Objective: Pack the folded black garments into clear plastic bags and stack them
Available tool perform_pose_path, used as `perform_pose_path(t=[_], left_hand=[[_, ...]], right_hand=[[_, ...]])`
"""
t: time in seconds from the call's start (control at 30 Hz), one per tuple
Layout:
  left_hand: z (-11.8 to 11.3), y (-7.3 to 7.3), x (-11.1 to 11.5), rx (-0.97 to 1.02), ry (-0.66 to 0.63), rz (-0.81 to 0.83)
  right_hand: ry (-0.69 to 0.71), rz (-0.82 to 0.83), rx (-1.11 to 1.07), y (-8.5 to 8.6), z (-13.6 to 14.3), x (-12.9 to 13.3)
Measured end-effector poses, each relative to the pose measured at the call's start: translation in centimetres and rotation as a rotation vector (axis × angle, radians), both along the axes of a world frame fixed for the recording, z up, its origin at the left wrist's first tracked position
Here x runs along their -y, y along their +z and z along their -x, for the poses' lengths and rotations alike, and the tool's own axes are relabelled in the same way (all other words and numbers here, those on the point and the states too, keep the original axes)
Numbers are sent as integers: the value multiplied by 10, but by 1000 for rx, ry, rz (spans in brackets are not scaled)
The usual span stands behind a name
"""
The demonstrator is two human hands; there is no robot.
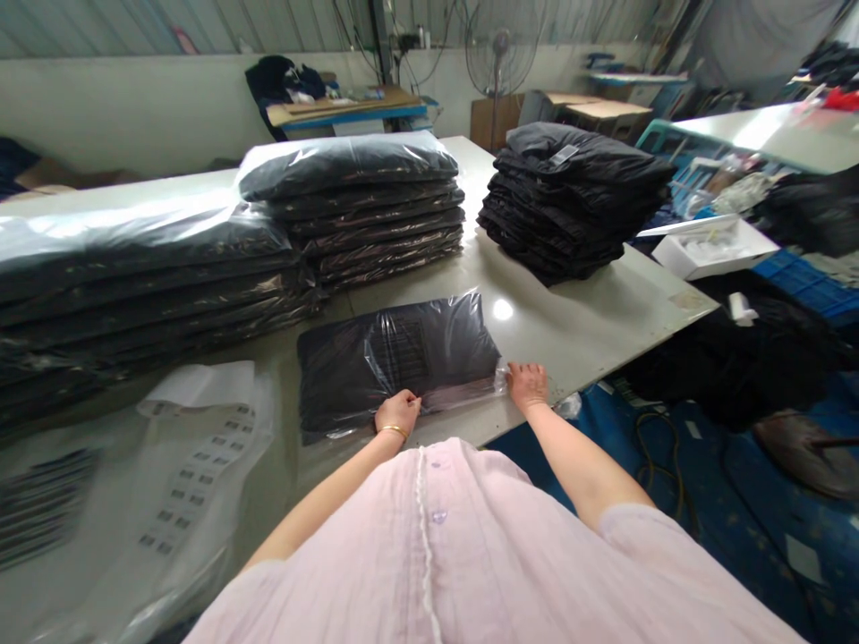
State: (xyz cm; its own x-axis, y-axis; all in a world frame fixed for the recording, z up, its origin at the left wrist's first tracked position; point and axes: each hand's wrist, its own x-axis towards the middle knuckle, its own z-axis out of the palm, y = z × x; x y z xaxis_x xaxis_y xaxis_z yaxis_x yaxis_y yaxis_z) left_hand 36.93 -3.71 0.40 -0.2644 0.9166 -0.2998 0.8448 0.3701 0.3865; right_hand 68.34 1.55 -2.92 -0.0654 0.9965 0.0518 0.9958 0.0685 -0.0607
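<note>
A folded dark garment in a clear plastic bag (395,353) lies flat on the table in front of me. My left hand (398,411) is closed at the bag's near edge, its fingers pinching the plastic. At the bag's right near corner, my right hand (528,385) grips a bunched bit of the same clear plastic. The bag's left part rests flat, and light glints off the film. The fingertips of both hands are partly hidden by the hands themselves.
Stacked bagged garments (376,206) stand behind and to the left. Unbagged black garments (570,201) are piled at the back right. A sheet of printed labels (201,465) lies on plastic bags at left. The table's edge (597,367) runs along the right, with a white box (711,246) beyond.
</note>
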Motion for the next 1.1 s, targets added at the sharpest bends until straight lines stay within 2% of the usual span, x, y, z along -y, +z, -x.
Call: perform_pose_path(t=[0.17,0.33,0.4,0.47,0.57,0.63,0.7,0.8,0.97,1.1], left_hand=[[-3,-1,-6,-97,-38,36],[-3,4,-8,-116,-50,105],[-4,6,-8,-131,-56,128],[-5,8,-7,-151,-71,135],[-6,8,-4,-171,-92,128],[-6,8,-4,-165,-96,123],[-6,7,-5,-131,-102,108],[-9,6,-13,-17,-140,79],[-22,5,-26,154,-212,49],[-19,2,-16,228,-355,-75]], right_hand=[[-199,-13,-67,-5,0,-2],[-422,-112,-158,-12,-19,-9],[-346,-176,-202,-12,-21,-9],[-153,-226,-242,-11,-12,-3],[159,-230,-249,-14,18,14],[292,-171,-200,-19,38,24],[309,-86,-143,-26,49,27],[249,28,-69,-31,46,15],[202,133,11,-22,25,-22],[198,187,27,-17,21,-33]])
